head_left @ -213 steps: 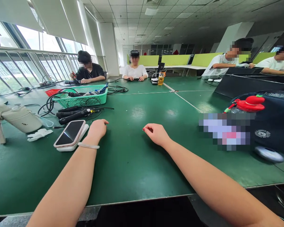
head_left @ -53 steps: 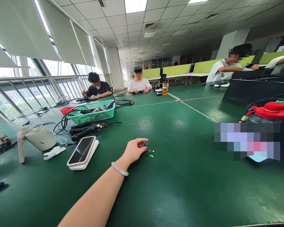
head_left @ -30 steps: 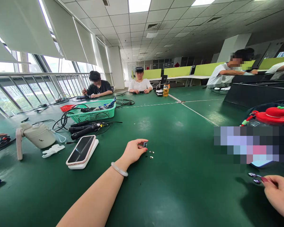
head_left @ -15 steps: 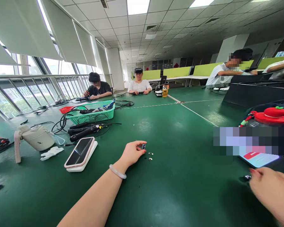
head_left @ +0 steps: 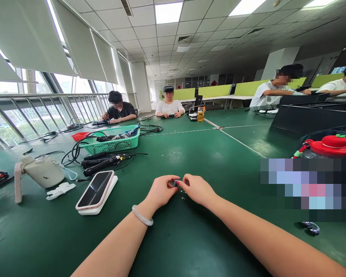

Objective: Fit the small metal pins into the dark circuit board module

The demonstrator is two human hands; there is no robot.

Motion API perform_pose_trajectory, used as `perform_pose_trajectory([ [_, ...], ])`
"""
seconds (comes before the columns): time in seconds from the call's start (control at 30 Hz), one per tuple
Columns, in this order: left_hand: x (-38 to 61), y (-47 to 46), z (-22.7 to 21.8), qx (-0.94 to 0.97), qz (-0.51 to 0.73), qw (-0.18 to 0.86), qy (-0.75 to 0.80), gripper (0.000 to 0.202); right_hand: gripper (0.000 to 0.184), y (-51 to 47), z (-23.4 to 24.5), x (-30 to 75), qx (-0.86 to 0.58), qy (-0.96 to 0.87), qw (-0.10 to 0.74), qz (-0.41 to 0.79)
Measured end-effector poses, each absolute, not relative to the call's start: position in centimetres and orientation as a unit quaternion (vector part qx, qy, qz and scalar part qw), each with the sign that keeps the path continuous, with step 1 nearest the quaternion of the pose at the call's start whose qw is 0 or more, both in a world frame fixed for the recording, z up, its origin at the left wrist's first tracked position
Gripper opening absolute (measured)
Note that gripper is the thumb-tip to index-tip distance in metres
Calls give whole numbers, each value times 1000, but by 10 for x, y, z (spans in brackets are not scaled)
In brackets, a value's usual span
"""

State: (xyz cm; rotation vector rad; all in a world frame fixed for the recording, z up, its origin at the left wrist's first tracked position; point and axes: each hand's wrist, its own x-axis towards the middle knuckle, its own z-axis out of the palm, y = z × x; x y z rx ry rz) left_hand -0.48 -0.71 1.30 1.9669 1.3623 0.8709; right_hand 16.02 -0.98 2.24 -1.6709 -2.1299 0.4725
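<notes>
Between the thumb and fingers of my left hand (head_left: 160,191) is a small blue-grey part (head_left: 175,182), perhaps a circuit board; it is too small to make out further. My right hand (head_left: 198,189) meets it from the other side, its thumb and fingertips pinched at the part's right edge. Whether those fingertips grip this part or a tinier piece is hidden. Just below the fingertips, small light-coloured pieces (head_left: 183,198) lie on the green table (head_left: 213,246). A shiny dark curved object (head_left: 311,227) rests far off to the right.
On the left lie a phone (head_left: 97,190) on a white box, a white crumpled tissue (head_left: 60,190), a cream cup (head_left: 44,171) and black handles (head_left: 102,163). Behind them sits a green basket (head_left: 112,144) with cables. A red-lidded bottle (head_left: 331,146) stands right. Several people sit around.
My right hand has left the shiny dark object at the right and come over to the small part in my left hand. The left hand has stayed nearly in place.
</notes>
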Motion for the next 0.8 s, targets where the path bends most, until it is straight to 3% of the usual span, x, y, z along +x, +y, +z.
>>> perform_pose_trajectory([
  [0.8, -2, -6, 12, 720, 344, 349, 492, 35, 21, -8, -4, 162, -497, -742, 344, 291],
])
